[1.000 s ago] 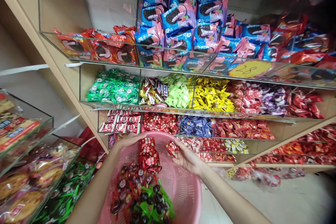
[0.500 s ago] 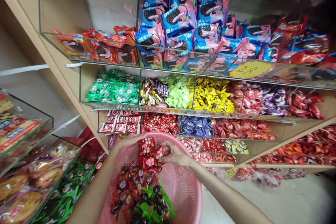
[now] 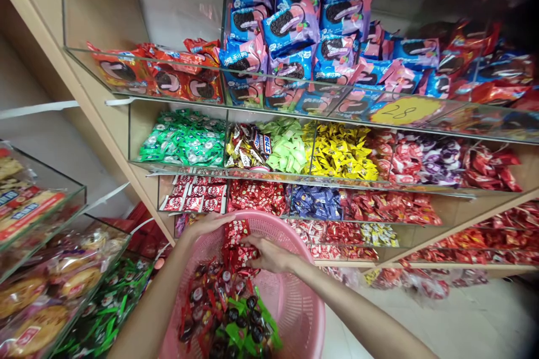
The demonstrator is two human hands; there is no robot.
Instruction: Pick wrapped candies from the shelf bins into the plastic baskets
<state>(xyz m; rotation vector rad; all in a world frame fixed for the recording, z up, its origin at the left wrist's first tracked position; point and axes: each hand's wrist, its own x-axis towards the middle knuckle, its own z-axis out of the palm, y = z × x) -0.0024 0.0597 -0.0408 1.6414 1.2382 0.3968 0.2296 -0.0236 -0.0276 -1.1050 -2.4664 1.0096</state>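
Note:
A pink plastic basket [image 3: 295, 235] with a slotted wall is in front of me at the bottom middle. Over its back left rim lies my left hand [image 3: 213, 224], holding it; part of the fingers is hidden. My right hand [image 3: 269, 253] reaches inside, its fingers curled against red candy packets [image 3: 236, 238] near the back wall. Where the fingertips meet the packets is partly covered. Lower in the basket are dark red wrapped candies [image 3: 206, 291] and dark round candies in green wrappers [image 3: 248, 320].
Behind the basket, clear-fronted shelves hold blue cookie packs [image 3: 290, 28], green candies [image 3: 185, 137], yellow candies [image 3: 343, 151] and red packets [image 3: 256, 196]. A yellow price tag [image 3: 406, 110] is on the upper front. Packaged round cookies [image 3: 40, 331] sit in a bin at left.
My right hand has moved slightly left and down, from holding a red packet above the pile to the red packets themselves. The left hand stays on the rim.

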